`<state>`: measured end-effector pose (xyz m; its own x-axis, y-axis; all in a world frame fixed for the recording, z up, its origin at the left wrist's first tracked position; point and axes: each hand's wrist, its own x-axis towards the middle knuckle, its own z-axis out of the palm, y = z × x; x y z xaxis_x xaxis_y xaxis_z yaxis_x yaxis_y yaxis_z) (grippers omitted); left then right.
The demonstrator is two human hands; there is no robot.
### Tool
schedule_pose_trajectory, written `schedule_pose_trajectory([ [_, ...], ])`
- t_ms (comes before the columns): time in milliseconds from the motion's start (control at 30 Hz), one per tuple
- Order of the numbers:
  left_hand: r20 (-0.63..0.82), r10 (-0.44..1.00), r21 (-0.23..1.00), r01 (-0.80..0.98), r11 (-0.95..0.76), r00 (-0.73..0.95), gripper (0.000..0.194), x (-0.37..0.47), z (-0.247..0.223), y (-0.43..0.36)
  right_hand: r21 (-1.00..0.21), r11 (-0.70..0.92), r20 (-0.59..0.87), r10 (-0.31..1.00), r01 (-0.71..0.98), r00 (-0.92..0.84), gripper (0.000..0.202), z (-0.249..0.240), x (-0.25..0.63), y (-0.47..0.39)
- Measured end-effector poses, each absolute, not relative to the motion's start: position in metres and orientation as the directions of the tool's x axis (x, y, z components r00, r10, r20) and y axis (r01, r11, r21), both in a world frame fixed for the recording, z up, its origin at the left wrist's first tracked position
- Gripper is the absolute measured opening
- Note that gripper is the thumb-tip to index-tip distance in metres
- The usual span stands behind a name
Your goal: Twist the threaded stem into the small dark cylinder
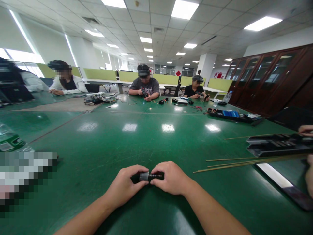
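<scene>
two bare hands are engaged on one small assembly, positioned at the clock centre, at the near side of the green tabletop [110, 143]. the left hand [127, 182] is closed on a grey metal cylinder [144, 176], thumb and fingertips meeting at its right-hand edge. the right hand [172, 179] pinches a dark shaft [158, 176] in line with the cylinder; its thumb and forefinger stand just beside the left fingertips, with a narrow gap between. contact of the hands with the tabletop cannot be determined. forearms enter from eight and four o'clock.

clearances: a broad stretch of green surface runs from the fingers toward twelve o'clock, up to a seated co-worker [148, 85] at the far edge. at two o'clock, a black tray [241, 119] lies well apart. between two and three, thin rods [207, 170] point inward, tips near the right wrist; a black channel [256, 149] lies behind them. at three, a flat dark device [278, 179]. between nine and ten, a plastic bottle [14, 140].
</scene>
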<state>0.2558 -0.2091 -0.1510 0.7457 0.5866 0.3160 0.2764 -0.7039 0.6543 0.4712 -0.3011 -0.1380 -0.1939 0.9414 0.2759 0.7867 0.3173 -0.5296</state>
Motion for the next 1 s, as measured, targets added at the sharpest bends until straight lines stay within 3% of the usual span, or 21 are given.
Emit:
schedule_pose_trajectory([
  [1000, 0.324, 0.586, 0.64, 0.284, -0.714, 0.743, 0.027, 0.2555, -0.1576, -0.2054, -0.485, 0.296, 0.287, 0.943, 0.823, -0.17, 0.015, -0.1382, 0.4702, -0.3012],
])
